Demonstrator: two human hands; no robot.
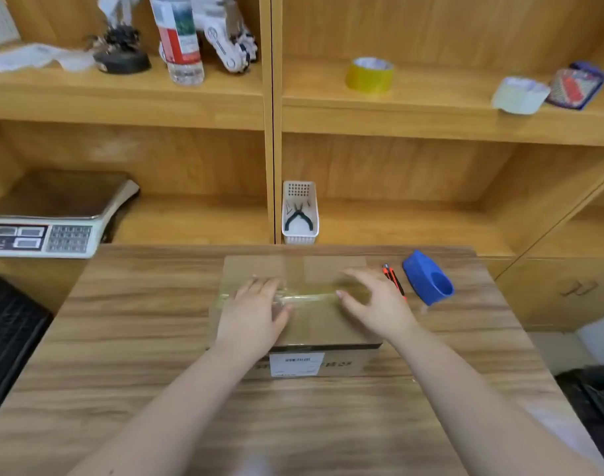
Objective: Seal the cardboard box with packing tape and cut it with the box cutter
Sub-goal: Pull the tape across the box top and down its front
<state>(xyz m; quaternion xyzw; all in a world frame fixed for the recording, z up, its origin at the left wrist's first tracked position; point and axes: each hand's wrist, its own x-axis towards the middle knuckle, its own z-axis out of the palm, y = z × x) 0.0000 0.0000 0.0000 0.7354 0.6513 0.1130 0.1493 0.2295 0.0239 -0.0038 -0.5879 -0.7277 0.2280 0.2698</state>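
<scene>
A closed cardboard box (314, 324) rests on the wooden table (122, 338), a white label on its near side. A strip of clear tape (310, 297) runs left to right across its top. My left hand (252, 314) lies flat on the left part of the lid, fingers spread over the tape. Over the right part, my right hand (372, 300) has its fingers apart, fingertips at the tape. Neither hand holds anything. An orange and black box cutter (394, 280) lies on the table just right of the box, beside a blue tape dispenser (427, 278).
Behind the table stand wooden shelves. A white basket with pliers (299, 214) sits directly behind the box, a weighing scale (43, 231) at the left. On the upper shelf are a yellow tape roll (369, 74), a white roll (519, 94) and a bottle (180, 39).
</scene>
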